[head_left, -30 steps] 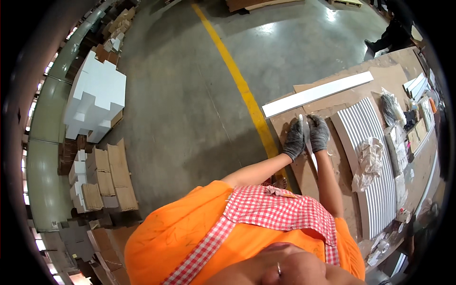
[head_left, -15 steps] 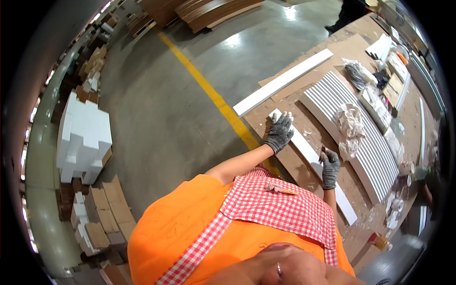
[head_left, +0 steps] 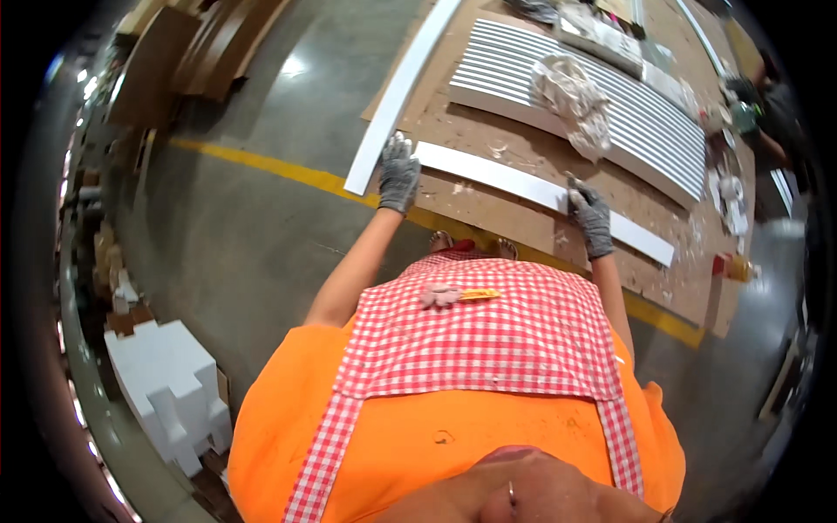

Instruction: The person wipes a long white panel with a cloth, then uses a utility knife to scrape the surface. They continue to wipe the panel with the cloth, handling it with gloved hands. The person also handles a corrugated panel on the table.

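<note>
"What's risky at the left?"

"The long white strip (head_left: 403, 96) ends at the edge of the bench (head_left: 501, 207). A bump from the left hand (head_left: 399, 181), its grip loosely spread, could knock it off."

"And the short white strip (head_left: 488, 170)?"

"It lies near the bench's front edge; pale flakes (head_left: 497, 150) could scratch it if it slides."

"Then the right hand (head_left: 593, 222)?"

"Over that strip, though I can't tell whether its grip pinches; uneven pressure could swing it."

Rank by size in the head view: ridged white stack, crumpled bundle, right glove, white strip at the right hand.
1. Ridged white stack
2. Crumpled bundle, white strip: too alike to rank
3. Right glove
</note>
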Motion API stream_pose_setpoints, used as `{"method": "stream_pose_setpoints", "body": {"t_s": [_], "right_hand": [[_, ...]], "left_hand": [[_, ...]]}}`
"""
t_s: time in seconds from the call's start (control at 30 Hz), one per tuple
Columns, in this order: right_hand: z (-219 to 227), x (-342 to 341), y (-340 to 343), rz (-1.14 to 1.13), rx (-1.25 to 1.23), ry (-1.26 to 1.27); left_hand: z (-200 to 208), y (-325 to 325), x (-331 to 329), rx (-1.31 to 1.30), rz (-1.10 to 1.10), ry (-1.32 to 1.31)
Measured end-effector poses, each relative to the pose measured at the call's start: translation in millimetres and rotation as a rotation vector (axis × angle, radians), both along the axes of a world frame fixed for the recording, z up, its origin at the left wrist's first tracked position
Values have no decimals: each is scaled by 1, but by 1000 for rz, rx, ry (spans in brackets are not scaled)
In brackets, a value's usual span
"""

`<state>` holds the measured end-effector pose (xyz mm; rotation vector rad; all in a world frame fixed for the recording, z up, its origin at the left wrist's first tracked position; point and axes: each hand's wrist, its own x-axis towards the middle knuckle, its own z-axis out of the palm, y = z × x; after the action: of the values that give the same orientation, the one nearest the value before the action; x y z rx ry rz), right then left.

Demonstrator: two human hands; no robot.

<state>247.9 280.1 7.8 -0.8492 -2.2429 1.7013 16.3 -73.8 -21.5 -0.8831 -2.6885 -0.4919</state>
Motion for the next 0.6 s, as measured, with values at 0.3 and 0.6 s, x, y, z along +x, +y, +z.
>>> {"method": "stream_pose_setpoints", "body": {"t_s": [0.3, 0.6], "right_hand": [[11, -20, -76, -210, 460, -134], [17, -133, -197, 88, 494, -41]], "left_hand": [[30, -33, 8, 224, -118, -263], [38, -40, -16, 176, -194, -527]]}}
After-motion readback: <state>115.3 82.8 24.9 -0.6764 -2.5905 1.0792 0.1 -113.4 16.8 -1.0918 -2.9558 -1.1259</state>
